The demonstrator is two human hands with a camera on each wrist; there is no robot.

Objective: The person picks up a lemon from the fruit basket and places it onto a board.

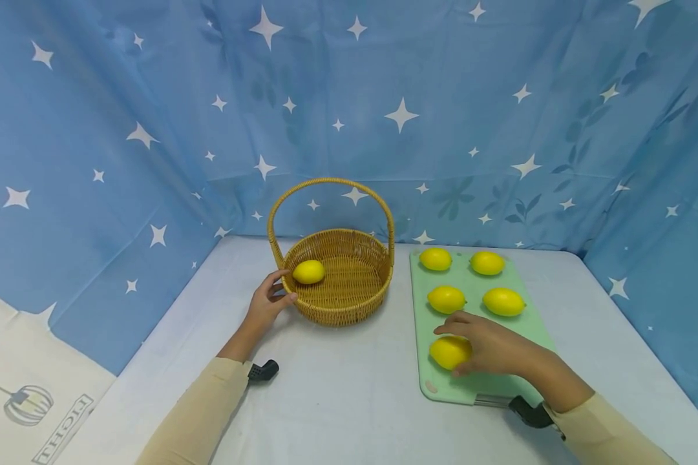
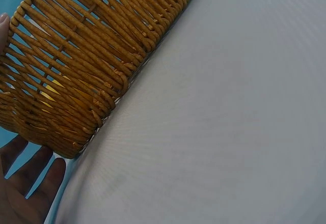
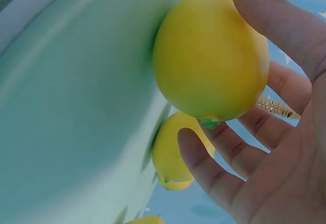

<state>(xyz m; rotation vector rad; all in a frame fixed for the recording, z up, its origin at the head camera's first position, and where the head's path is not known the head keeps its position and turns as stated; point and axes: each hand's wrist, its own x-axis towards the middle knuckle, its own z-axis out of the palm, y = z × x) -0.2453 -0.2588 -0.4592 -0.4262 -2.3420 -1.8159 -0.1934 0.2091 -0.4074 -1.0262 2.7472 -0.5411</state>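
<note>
My right hand (image 1: pixel 488 345) is around a yellow lemon (image 1: pixel 450 352) on a pale green cutting board (image 1: pixel 483 389). In the right wrist view, the thumb overlaps the edge of this lemon (image 3: pixel 209 56), with loosely bent fingers behind it; firm contact cannot be made out. My left hand (image 1: pixel 265 303) is at the left side of a wicker basket (image 1: pixel 340 315) with a tall handle. Its spread, fairly straight fingers (image 2: pixel 43 180) lie against the basket wall (image 2: pixel 102 46) in the left wrist view, and the thumb is near the rim. One lemon (image 1: pixel 309 272) lies inside the basket.
More lemons stand in two columns on the board, among them a middle-left lemon (image 1: pixel 446 299), a middle-right lemon (image 1: pixel 503 301) and a back-right lemon (image 1: pixel 487 263). A white cloth-covered table (image 1: pixel 337 400) bears everything. Blue star-patterned curtains (image 1: pixel 349 97) hang behind and at both sides.
</note>
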